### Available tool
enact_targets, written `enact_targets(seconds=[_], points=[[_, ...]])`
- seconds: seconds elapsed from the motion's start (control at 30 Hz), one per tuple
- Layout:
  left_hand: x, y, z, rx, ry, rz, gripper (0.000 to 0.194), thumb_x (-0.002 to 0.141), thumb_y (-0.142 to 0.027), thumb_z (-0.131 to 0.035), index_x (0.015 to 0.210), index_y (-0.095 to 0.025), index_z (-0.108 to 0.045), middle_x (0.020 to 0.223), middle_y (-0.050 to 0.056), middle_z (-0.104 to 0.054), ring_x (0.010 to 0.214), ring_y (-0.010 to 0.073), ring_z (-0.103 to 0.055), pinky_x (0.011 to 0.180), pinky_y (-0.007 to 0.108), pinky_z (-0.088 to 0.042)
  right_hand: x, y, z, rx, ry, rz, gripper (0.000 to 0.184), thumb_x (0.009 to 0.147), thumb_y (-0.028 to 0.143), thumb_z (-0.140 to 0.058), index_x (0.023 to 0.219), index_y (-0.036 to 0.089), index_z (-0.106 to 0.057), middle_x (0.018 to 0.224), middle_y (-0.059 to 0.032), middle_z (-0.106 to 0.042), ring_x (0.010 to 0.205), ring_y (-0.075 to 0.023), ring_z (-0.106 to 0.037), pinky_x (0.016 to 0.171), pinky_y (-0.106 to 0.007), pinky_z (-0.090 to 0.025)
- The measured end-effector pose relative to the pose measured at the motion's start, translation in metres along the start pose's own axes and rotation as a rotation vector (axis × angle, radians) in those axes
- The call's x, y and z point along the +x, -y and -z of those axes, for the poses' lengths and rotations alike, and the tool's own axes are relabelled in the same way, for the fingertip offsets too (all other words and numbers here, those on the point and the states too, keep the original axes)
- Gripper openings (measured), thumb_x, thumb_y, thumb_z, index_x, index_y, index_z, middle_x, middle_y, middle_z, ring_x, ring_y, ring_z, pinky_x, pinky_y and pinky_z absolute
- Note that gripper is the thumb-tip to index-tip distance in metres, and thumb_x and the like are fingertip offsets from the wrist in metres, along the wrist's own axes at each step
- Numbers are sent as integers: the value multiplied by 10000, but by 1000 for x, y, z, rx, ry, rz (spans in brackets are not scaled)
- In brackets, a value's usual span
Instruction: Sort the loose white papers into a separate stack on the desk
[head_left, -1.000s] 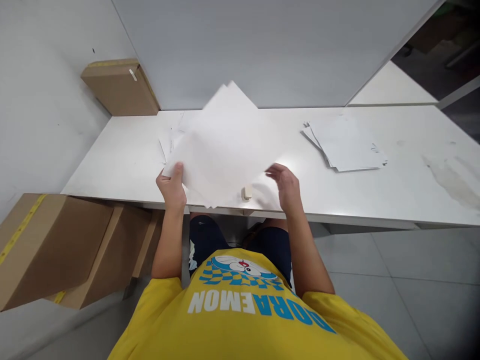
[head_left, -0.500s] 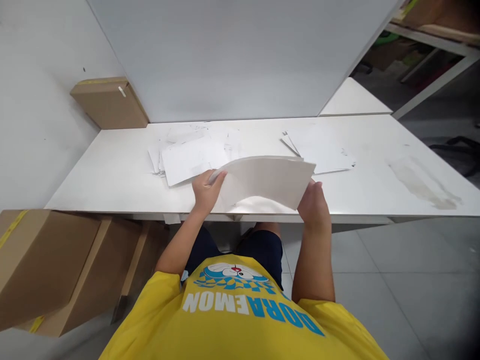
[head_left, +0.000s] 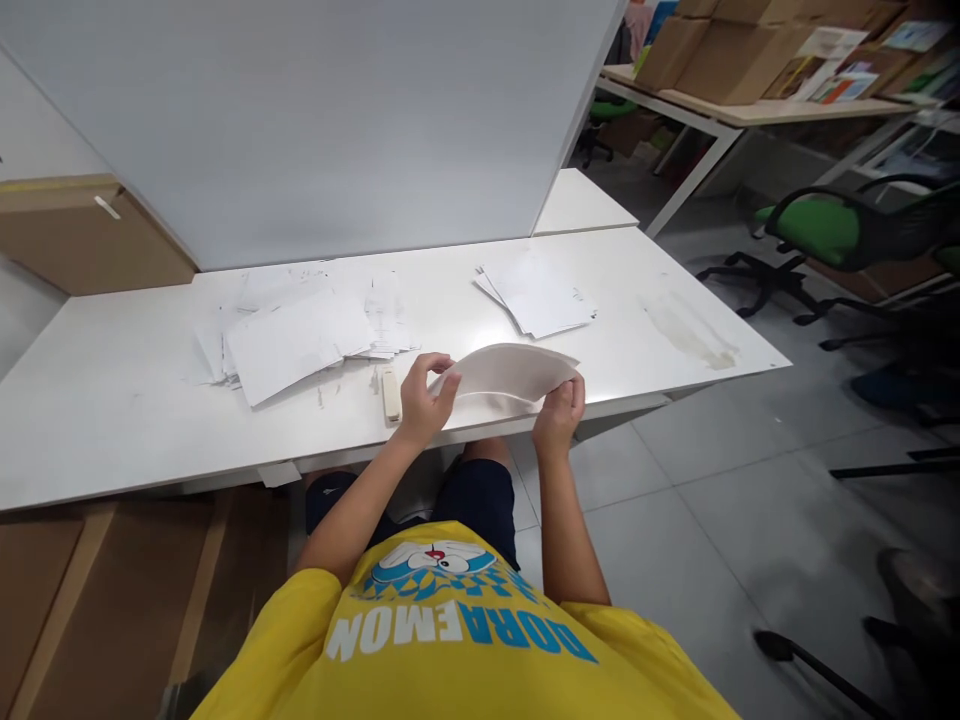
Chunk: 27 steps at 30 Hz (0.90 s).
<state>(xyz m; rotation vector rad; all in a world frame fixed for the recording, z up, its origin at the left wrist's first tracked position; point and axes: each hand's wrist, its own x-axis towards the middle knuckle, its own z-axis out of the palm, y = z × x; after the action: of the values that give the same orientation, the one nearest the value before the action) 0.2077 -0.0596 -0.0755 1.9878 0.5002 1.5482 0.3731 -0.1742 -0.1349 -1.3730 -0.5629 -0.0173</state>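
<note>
Both my hands hold a white sheet of paper [head_left: 506, 368], bowed upward, over the front edge of the white table [head_left: 120, 420]. My left hand [head_left: 421, 398] pinches its left edge, fingers closed. My right hand [head_left: 559, 408] grips its right edge, fingers curled. A small cream block [head_left: 390, 394] lies on the table just left of my left hand. A loose spread of white sheets [head_left: 289, 335] lies further left, and a smaller stack of sheets [head_left: 538, 296] lies behind the held sheet.
A white partition [head_left: 322, 120] stands along the table's back. A brown cardboard box [head_left: 82, 235] sits at the far left, more cardboard [head_left: 90, 590] under the table. A green office chair [head_left: 832, 235] and a table with boxes [head_left: 742, 60] stand to the right.
The held sheet has come down from a raised, spread position to a low bowed one at the table's front edge. My view has swung to the right.
</note>
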Motion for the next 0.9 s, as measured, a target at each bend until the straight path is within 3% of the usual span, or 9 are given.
enact_targets(seconds=[0.07,0.13,0.3,0.4,0.53,0.67,0.9], points=[[-9,8,-5,-12,8,-78,298,933,-505,-553,1054,-235,-526,898,41,-661,804,164,-646,754,323,-527,-6,-6,-3,-4,13,-10,447,924,548,-380,1172,243,-594,1004,-54,-620,995,-211,-620,906,-368,-496],[-18,15,-8,-2,12,-71,357,913,-539,-565,1085,-236,-488,939,58,-650,854,183,-650,779,347,-529,-10,-11,-5,6,54,-34,467,921,558,-382,1179,234,-597,1007,-62,-626,993,-213,-622,904,-367,-500],[-27,22,-8,46,-32,154,355,941,-558,-500,1023,-213,-529,915,67,-632,860,196,-650,775,345,-535,-5,-10,-8,71,178,-114,416,866,541,-529,1096,217,-651,1036,-69,-668,1036,-233,-619,929,-377,-491],[-21,23,-3,26,-44,178,379,937,-579,-496,979,-209,-564,864,49,-624,818,183,-641,742,325,-533,7,-3,-6,30,144,-85,388,841,534,-569,1025,211,-682,993,-65,-682,1027,-243,-615,916,-381,-493],[-15,25,6,-10,-40,167,376,929,-575,-519,1017,-211,-564,943,67,-623,920,191,-638,830,331,-522,20,-1,-3,92,145,-26,388,834,517,-555,1041,214,-683,947,-59,-669,1025,-243,-610,926,-379,-481],[-17,22,10,-25,-5,207,358,930,-530,-542,1098,-214,-539,1028,89,-619,1003,207,-634,870,341,-516,21,-7,-4,161,194,-74,345,793,473,-600,1008,213,-676,913,-43,-652,945,-229,-613,889,-374,-485],[-16,11,10,-68,-28,156,241,952,-431,-535,1081,-227,-549,1005,69,-626,998,198,-635,913,364,-517,23,0,-6,125,115,-55,263,777,425,-617,922,213,-669,864,-32,-637,919,-231,-603,863,-374,-487]])
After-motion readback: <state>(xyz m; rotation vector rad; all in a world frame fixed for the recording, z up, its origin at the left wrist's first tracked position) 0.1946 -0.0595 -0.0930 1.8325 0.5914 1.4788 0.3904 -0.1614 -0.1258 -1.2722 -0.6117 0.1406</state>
